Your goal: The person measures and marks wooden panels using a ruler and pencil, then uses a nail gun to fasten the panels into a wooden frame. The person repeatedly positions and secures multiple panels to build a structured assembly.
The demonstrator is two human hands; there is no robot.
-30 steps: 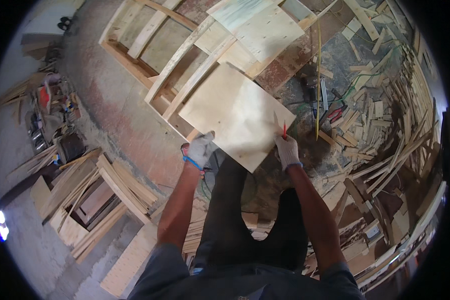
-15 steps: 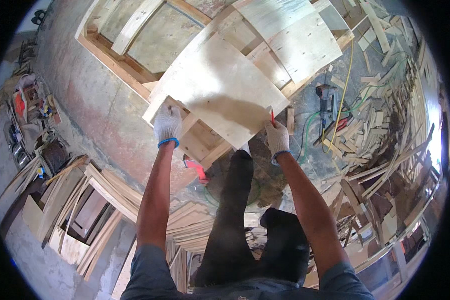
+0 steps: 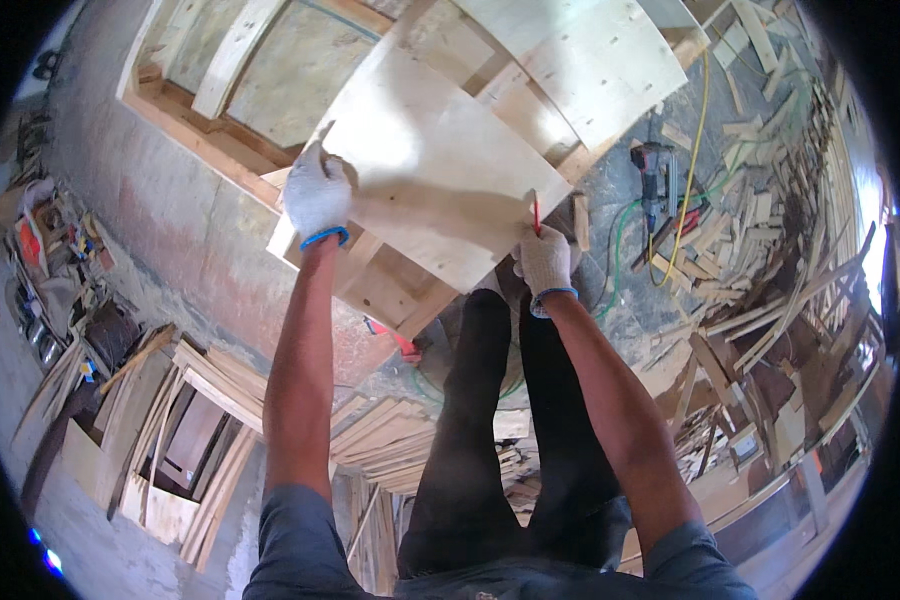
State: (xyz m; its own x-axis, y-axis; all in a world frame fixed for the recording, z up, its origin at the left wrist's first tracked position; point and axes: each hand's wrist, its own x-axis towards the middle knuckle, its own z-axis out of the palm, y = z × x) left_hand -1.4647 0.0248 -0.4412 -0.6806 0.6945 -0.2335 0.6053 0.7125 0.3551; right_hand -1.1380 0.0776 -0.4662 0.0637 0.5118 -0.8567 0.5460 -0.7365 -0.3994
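Note:
A pale plywood sheet [image 3: 425, 170] lies at a slant across a wooden frame [image 3: 395, 285]. My left hand [image 3: 318, 190], in a white knitted glove with a blue cuff, grips the sheet's left edge; one digit stretches along the wood and the other fingertips are partly hidden. At the sheet's near right corner, my gloved right hand [image 3: 547, 258] is closed around a slim red pencil-like tool [image 3: 537, 215] that points up and away from me. Whether those fingers also pinch the corner I cannot tell. Another plywood sheet [image 3: 590, 75] rests farther off on the frame.
A nail gun [image 3: 653, 185] lies on the floor at right, among a yellow hose [image 3: 692, 190] and a green one. Scrap wood [image 3: 740, 240] is heaped beyond it. Stacked strips [image 3: 385, 440] lie by my legs, near a red-handled tool [image 3: 402, 345].
My left hand has moved farther up along the sheet's left edge. The right hand has shifted slightly left with the red tool, and my right leg has come forward beside the left.

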